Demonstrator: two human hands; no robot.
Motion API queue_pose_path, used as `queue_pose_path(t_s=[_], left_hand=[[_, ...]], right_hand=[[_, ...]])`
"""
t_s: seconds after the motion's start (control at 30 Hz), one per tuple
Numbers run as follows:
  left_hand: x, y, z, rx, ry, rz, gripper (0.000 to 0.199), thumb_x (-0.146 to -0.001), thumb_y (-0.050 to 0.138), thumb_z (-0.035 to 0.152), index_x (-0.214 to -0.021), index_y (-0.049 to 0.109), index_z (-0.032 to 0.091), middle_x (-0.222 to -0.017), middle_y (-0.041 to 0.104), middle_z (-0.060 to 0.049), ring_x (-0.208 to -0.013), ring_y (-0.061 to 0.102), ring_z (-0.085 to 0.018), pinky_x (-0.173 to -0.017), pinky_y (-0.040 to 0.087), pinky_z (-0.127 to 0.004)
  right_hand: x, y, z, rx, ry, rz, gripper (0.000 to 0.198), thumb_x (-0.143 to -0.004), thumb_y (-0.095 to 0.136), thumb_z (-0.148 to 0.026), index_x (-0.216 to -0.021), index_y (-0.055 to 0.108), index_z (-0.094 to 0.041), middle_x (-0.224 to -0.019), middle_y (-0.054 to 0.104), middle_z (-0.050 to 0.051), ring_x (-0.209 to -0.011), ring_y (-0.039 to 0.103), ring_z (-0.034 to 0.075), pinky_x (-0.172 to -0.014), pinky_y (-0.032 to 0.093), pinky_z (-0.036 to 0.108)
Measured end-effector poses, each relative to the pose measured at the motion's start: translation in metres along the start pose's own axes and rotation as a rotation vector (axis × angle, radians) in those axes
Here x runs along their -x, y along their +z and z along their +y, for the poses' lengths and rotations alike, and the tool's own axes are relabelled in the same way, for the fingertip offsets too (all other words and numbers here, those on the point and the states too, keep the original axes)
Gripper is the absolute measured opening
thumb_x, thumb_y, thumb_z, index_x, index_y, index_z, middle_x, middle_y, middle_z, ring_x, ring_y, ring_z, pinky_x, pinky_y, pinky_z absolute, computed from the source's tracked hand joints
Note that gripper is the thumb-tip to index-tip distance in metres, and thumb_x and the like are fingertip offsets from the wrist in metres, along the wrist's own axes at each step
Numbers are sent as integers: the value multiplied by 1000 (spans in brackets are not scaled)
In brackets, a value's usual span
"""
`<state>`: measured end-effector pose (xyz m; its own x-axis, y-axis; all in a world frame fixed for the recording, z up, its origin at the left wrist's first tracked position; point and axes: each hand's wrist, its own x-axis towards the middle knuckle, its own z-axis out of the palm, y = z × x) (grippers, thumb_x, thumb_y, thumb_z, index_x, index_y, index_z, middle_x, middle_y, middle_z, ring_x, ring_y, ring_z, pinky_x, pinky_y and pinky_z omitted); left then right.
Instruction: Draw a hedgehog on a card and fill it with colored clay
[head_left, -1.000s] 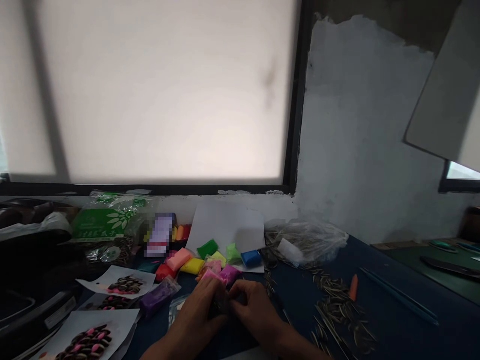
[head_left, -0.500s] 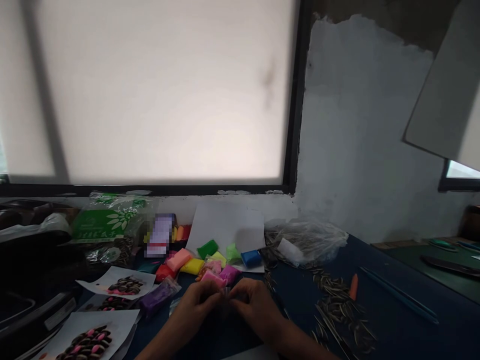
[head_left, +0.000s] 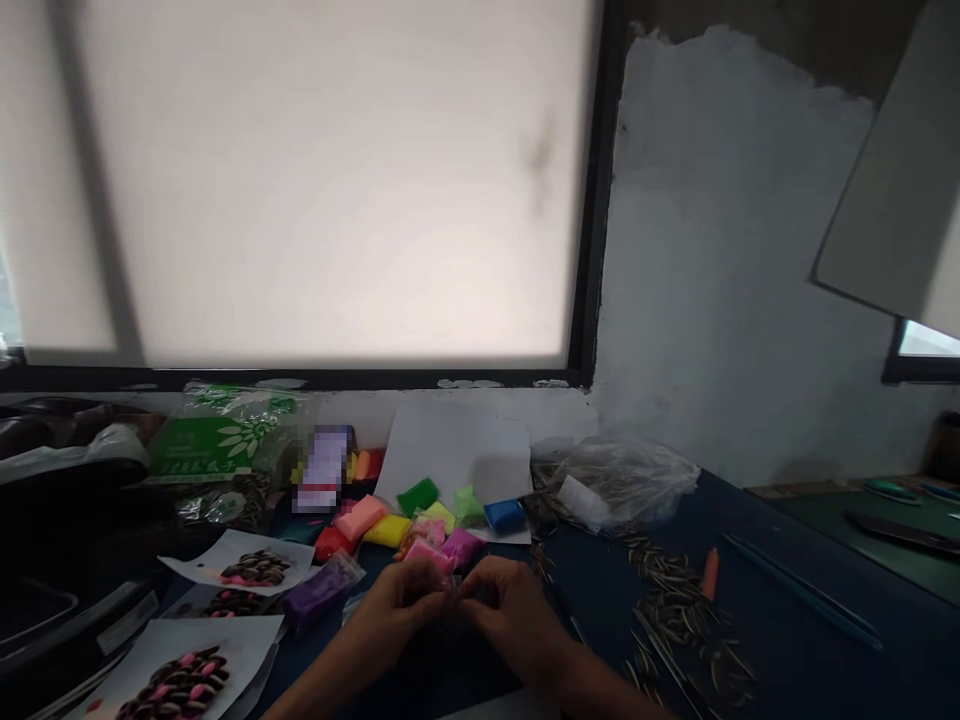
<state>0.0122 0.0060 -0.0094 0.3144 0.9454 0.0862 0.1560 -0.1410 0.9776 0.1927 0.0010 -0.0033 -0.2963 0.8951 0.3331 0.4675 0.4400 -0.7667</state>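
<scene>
My left hand [head_left: 401,598] and my right hand [head_left: 504,605] come together over the dark blue tabletop [head_left: 592,620], fingers pinched. Between the fingertips shows a small bit of clear plastic wrapper [head_left: 453,588]; whether it belongs to the pink clay packet [head_left: 429,556] just behind is hard to tell. Beside that one lie a magenta packet [head_left: 463,546], a yellow packet [head_left: 388,530], a blue packet [head_left: 505,515] and a green packet [head_left: 418,496]. A purple packet [head_left: 321,592] rests left of my left hand.
Sunflower seeds [head_left: 679,590] are scattered at the right, near an orange stick [head_left: 709,574] and blue tweezers [head_left: 806,592]. Paper sheets with seed designs [head_left: 176,680] lie at the left. Behind stand a green seed bag [head_left: 206,440], a white sheet [head_left: 450,450] and a clear bag [head_left: 630,480].
The view has shifted very slightly. Both hands keep their pinch at about the same spot, with only small finger movement.
</scene>
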Motion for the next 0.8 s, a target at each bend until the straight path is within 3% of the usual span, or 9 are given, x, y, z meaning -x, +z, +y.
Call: queue_pose_path(t_s=[0.27,0.43,0.63,0.8], left_hand=[[-3,0,3,8,-30,71,56,-61,73,71,-61,47,22,-57,41,8,-57,38,-12,-54,31,-25],[-1,1,6,45,-30,66,62,-57,74,76,-62,48,21,-60,43,7,-59,39,-12,-56,31,-25],[-1,0,6,72,-28,50,57,-60,76,71,-65,54,19,-61,49,5,-60,44,-13,-58,35,-26],[-1,-1,6,82,-29,35,53,-61,78,66,-68,58,18,-64,56,3,-64,51,-14,-62,39,-26]], right_hand=[[4,-1,-4,35,-128,-58,31,-72,57,-1,-86,80,-17,-89,73,6,-81,69,19,-71,47,25],[4,0,-3,7,-53,-7,25,-76,58,-5,-83,79,-17,-80,72,5,-73,65,19,-67,45,26],[1,2,0,-111,82,-24,25,-78,54,-8,-81,78,-16,-61,64,0,-53,54,13,-49,37,22],[0,2,1,-184,118,-32,24,-77,55,-8,-80,77,-16,-59,59,-2,-53,52,12,-48,37,20]])
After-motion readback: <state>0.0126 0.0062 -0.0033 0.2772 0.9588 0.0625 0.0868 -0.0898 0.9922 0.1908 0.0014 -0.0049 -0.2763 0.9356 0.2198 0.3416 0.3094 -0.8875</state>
